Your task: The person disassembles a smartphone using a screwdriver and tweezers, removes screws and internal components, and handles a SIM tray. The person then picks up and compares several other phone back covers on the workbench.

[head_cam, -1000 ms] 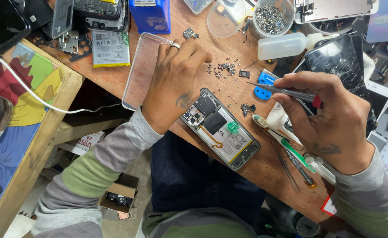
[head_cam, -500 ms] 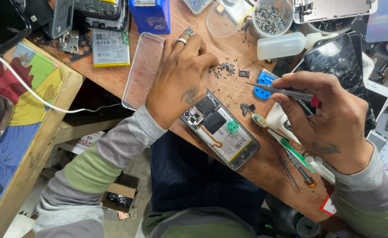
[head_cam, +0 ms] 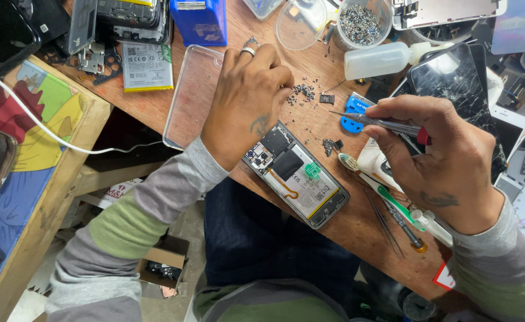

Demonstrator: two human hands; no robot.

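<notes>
Worktop [head_cam: 334, 238] crowded. Opened phone [head_cam: 298, 176] lies back-off just below and between the hands. Left hand [head_cam: 247, 104] is curled, fingertips pinching at the loose screws [head_cam: 303, 92]; can't tell if it has one. Right hand [head_cam: 438, 158] is closed round a screwdriver [head_cam: 381, 123], tip aimed left toward the screws. Clear case [head_cam: 191, 98] sits under the left wrist. Risk: a sleeve sweep scatters screws off the edge; the tip could slip into the bare board.
</notes>
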